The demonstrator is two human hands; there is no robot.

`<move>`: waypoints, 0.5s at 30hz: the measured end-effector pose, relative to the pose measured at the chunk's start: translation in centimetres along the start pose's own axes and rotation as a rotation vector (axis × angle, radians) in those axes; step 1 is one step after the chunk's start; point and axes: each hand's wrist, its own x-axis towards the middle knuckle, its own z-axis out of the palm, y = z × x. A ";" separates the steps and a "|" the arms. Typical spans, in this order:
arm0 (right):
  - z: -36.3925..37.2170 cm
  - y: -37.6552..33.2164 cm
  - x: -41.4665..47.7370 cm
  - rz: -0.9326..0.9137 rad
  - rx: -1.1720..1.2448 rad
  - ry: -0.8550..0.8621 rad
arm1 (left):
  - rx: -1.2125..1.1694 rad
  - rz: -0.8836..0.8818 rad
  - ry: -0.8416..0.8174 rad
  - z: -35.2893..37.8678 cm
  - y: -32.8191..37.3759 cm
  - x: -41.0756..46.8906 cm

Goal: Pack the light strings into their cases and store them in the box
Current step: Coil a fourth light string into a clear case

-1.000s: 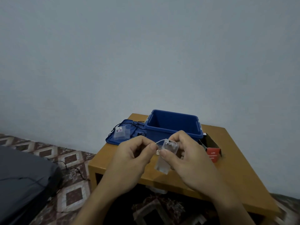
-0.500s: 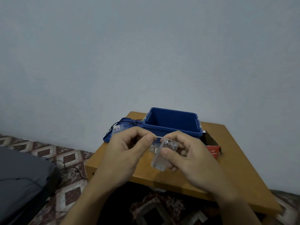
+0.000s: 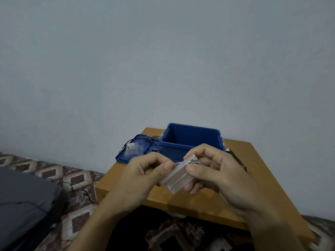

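Left hand [image 3: 143,176] pinched the thin wire [image 3: 179,162] at nine o'clock of the clear case [image 3: 178,178], gripped by the right hand [image 3: 217,174], six o'clock of the blue box [image 3: 192,140]. Packing step, I'd judge; next, feed wire inside gently.

- A plain pale grey-blue wall [image 3: 163,60] fills the upper view, dimly lit.
- A low wooden table [image 3: 208,205] stands against it.
- A diamond-patterned brown floor [image 3: 78,180] lies left, under a dark grey cushion [image 3: 23,205].

The tan wooden tabletop [image 3: 199,201] carried an open blue plastic box [image 3: 190,142], with a flat blue lid [image 3: 123,157] just beside it.
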 end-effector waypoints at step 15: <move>-0.2 0.4 0.6 -0.060 0.170 0.079 | -0.308 -0.118 0.049 3.4 -0.8 0.0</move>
